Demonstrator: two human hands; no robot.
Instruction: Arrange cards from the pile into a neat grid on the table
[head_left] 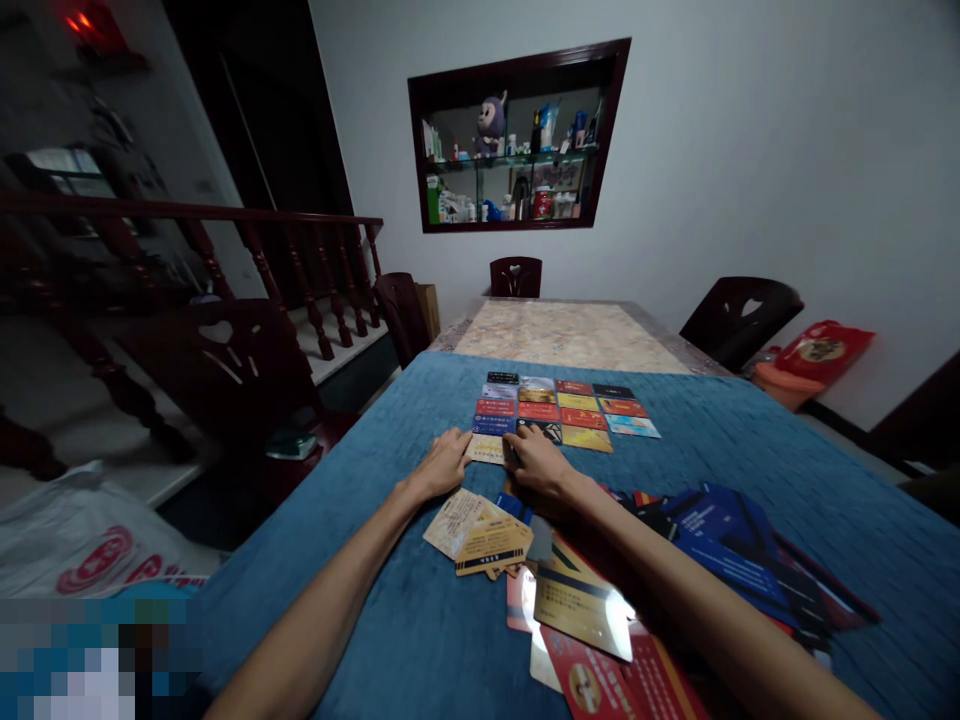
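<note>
A pale beige card lies at the near end of the left column in a grid of cards. At its left edge is my left hand, fingers closed together on it. My right hand grips the same card's right side, its fingers bent and partly hiding it. Just beyond are a blue card and a dark patterned card. Several red, gold, black and silver cards continue the rows. Between my forearms spreads a loose pile with beige cards, a shiny gold card and a red card.
A blue cloth covers the near table; a patterned cover shows at the far part. More dark blue cards lie beyond my right forearm. Wooden chairs stand around, with a white plastic bag at the left.
</note>
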